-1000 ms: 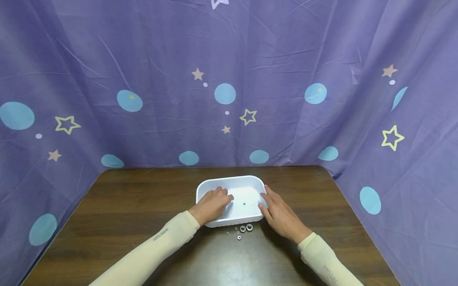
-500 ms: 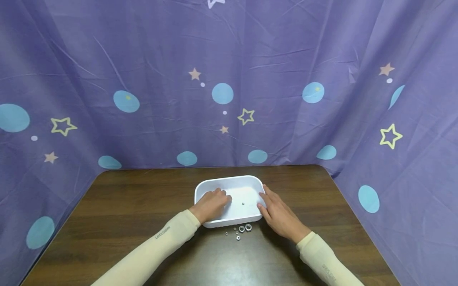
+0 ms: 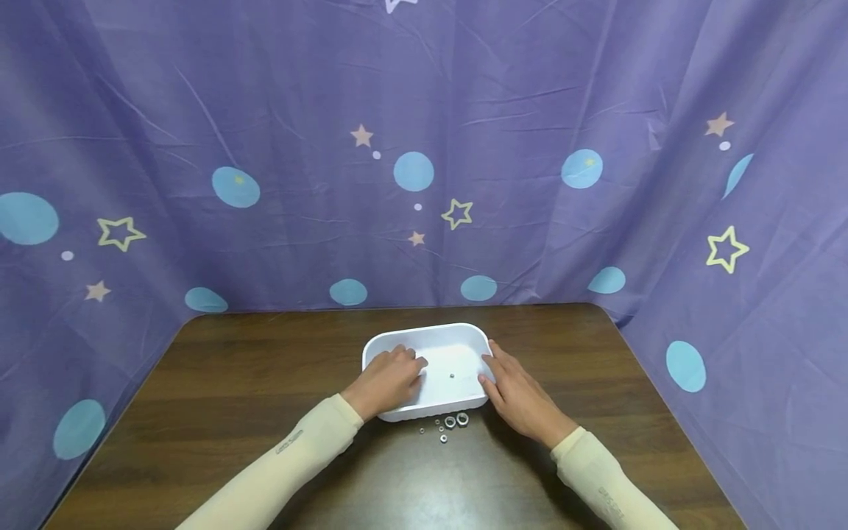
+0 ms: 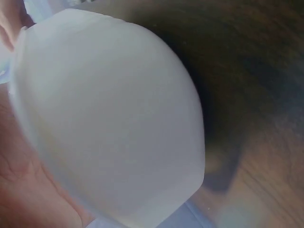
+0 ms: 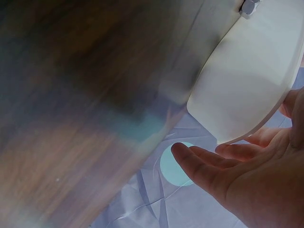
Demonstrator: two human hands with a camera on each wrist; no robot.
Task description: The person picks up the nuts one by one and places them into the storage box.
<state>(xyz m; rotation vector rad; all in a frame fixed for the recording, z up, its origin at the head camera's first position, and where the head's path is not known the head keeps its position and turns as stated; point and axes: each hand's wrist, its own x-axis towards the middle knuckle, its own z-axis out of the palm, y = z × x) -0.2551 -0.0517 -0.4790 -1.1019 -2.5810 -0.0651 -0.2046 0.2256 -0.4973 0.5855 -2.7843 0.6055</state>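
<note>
My L hand (image 3: pixel 386 379) is down in the white tub (image 3: pixel 430 409), fingers bent; can't tell if they've got hold of anything. My R hand (image 3: pixel 523 401) is at the tub's R end, fingers fairly straight + relaxed over the rim. Tub's upright on the counter (image 3: pixel 252 368), w/ 1 sm. nut (image 3: pixel 452 376) on its floor. Loose nuts (image 3: pixel 458 419), 2 lg. + some sm., lie near its front wall.

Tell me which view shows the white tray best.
Head. It frames the white tray from above, inside and rim, though the left hand covers part. Left wrist: mainly outer wall, close up. Right wrist: outer wall and rim, cut off by the frame.
</note>
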